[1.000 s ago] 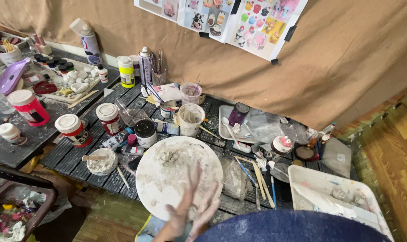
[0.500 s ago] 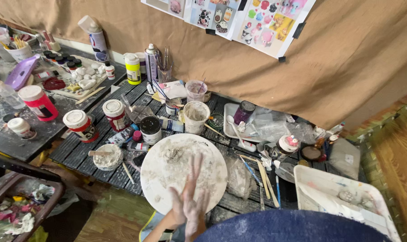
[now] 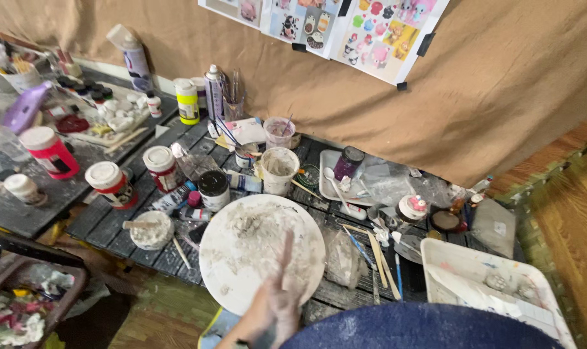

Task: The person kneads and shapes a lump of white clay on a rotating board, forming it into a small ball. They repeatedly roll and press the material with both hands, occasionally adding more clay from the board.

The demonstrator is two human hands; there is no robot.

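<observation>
In the head view we are looking down at a cluttered dark slatted table (image 3: 112, 223); our hands (image 3: 274, 304) are pressed palm to palm at the bottom of the frame, fingers straight and pointing up over the near rim of the round white board (image 3: 254, 245), which is lying flat in the middle of the table, smeared with grey clay; compared with a second ago, the fingers are no longer spreading apart and blurring but are closing together into one narrow blade, and the view is sliding a little to the right, so that the red-labelled jars (image 3: 112, 184) are drifting towards the left edge; we judge from this that the hands are rubbing or rolling something between the palms, though we cannot tell whether anything is held, as the grip is flat and closed and nothing is showing between the palms; the left and right hand are overlapping so closely that we cannot separate them; just beyond the board a white cup (image 3: 279, 169) and a black-lidded jar (image 3: 214, 189) are standing upright; to the right a white tray (image 3: 494, 291) is sitting at the table's end, with brushes (image 3: 377, 255) lying between it and the board.
</observation>
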